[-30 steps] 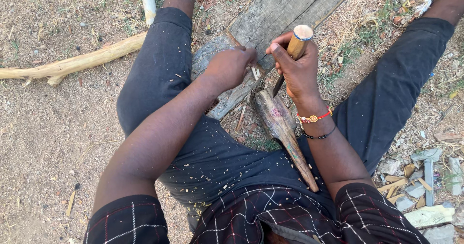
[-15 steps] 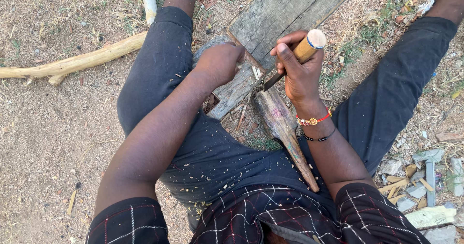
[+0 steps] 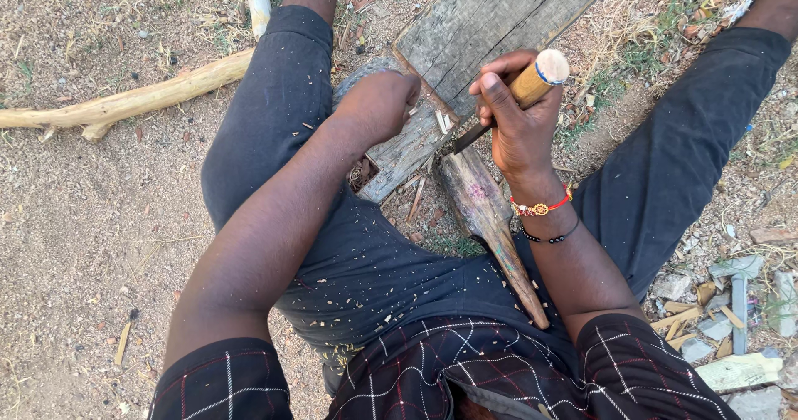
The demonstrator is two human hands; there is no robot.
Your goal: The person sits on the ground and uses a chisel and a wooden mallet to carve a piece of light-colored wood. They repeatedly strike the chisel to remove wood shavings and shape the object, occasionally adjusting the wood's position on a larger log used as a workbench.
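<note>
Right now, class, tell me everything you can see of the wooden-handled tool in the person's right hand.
The wooden-handled tool with a dark metal blade has a round, pale yellowish handle with a flat cut end ringed by a thin blue band. The right hand is wrapped around the handle, hiding its middle. It tilts, handle end up and away, with the narrow dark blade slanting down to the tapered wooden piece where that meets the grey weathered plank. The blade's tip is hard to make out.

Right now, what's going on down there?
A person sits on the ground carving wood. The right hand grips a wooden-handled blade, its tip against a tapered wooden stake propped on a weathered plank. The left hand presses down on the stake's top end. Shavings dot the dark trousers.
</note>
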